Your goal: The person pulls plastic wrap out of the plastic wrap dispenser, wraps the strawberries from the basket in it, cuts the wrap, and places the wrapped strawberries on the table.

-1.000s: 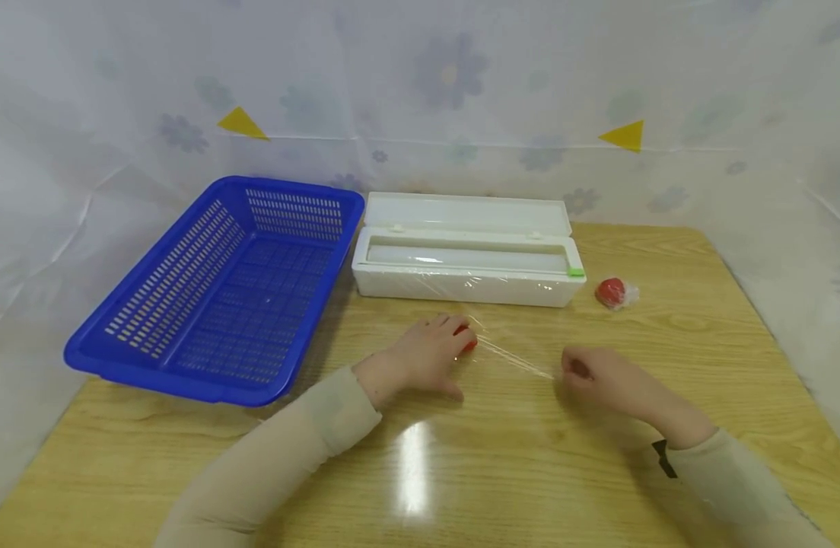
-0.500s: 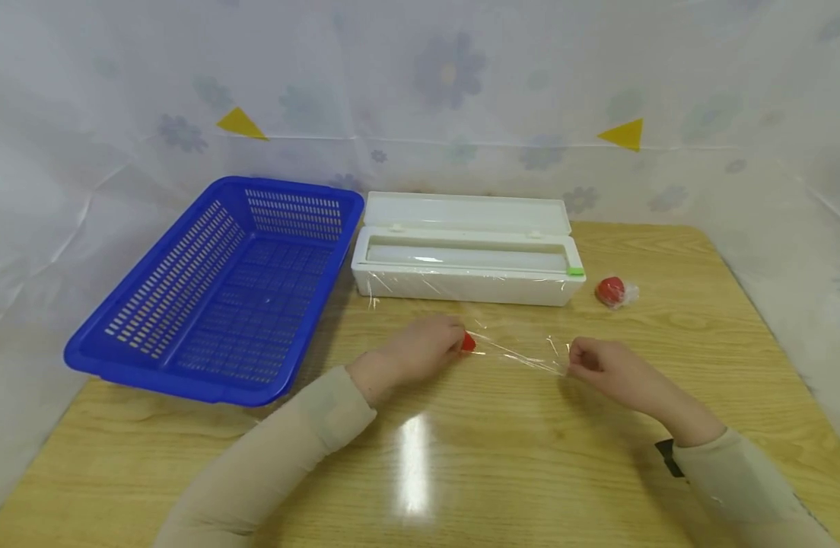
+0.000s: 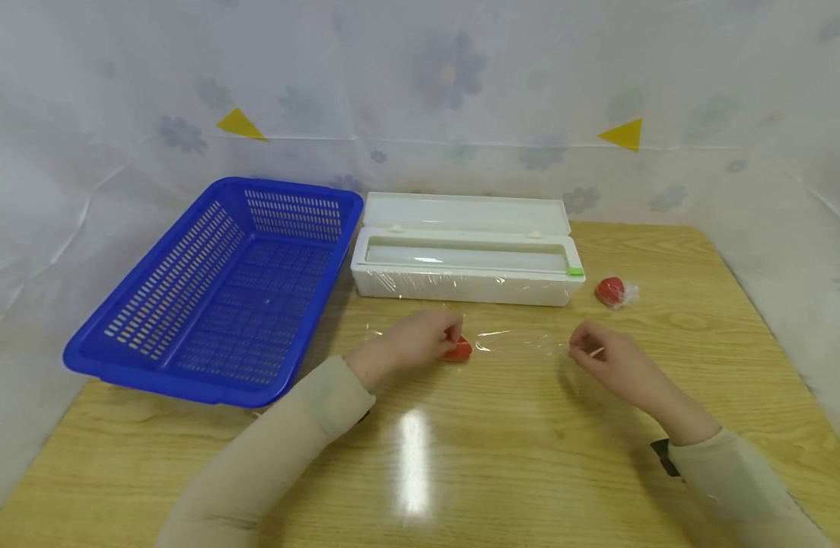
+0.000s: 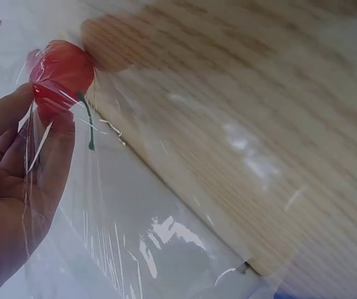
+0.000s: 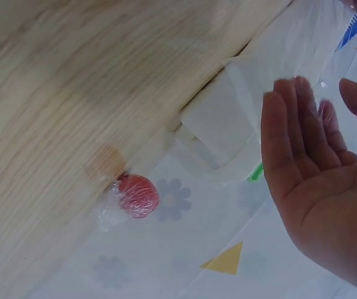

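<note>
Near the middle of the table, my left hand (image 3: 420, 339) holds a red fruit (image 3: 459, 350) with its fingertips. Up close in the left wrist view, the fruit (image 4: 65, 71) has a thin green stem, and clear plastic wrap (image 4: 166, 230) spreads across it and the fingers. In the head view the wrap (image 3: 509, 340) stretches rightward from the fruit, its glints faint. At its right end my right hand (image 3: 608, 358) has thumb and forefinger together, pinching the wrap's edge. The other fingers of this hand (image 5: 318, 168) are long and lightly bent in the right wrist view.
Behind the hands stands a white wrap dispenser (image 3: 461, 288) with its lid up, a roll inside and a green tab. A wrapped red fruit (image 3: 609, 292) lies to its right. A blue slotted basket (image 3: 317, 304) stands at the left; a flowered curtain (image 3: 454, 84) hangs behind.
The wrap has gone from a bunched strand to a wider, flatter sheet. My left fingers, spread over the fruit before, now pinch it slightly nearer me. My right hand has shifted slightly right and up.
</note>
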Tool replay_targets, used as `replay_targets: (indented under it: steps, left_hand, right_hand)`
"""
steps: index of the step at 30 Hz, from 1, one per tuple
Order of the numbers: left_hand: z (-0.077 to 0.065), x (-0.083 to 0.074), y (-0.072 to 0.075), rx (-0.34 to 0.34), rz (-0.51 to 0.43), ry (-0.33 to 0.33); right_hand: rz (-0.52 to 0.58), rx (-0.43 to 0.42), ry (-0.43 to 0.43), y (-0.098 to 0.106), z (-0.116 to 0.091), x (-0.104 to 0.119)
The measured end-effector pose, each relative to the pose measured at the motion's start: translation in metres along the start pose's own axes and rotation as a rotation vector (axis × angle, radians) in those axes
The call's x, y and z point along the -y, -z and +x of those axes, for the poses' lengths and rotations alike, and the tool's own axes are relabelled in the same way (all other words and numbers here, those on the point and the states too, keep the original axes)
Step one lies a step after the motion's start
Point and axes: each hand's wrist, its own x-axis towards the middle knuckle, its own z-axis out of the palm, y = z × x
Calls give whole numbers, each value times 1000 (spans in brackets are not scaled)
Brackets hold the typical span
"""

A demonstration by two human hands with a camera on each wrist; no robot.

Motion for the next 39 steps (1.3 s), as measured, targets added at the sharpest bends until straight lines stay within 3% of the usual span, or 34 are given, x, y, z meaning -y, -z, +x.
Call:
replay_targets:
  steps: [4,6,9,11,14,16,18,23,30,39]
  left_hand:
    - [3,4,1,1,-54,20]
    - [4,5,2,9,-95,37]
    - [6,7,3,5,-142,53]
    - [6,9,4,4,-160,66]
    - [9,11,7,11,-148,72]
    - [11,11,8,25,-140,71]
    - [15,12,10,42,-140,73]
    - [19,12,12,78,-159,93]
    - [20,15,13,105,-295,162]
    - [21,17,11,102,-317,138]
  right_hand:
    - [-76,-125,16,-2,-5,9]
    - [-156,-241,128,-7,-8,16]
    - [-268,-380,402,-20,-9,30]
    - [-301,-360,576,-32,-7,40]
    - [-314,-188,659,-49,0,57]
    - [-329,-95,625,-60,5,66]
    - [-348,-67,579,-69,12,71]
    - [-376,-86,451,-85,27,78]
    - [-414,-58,311,-88,36,83]
    - [-385,-45,200,-90,46,89]
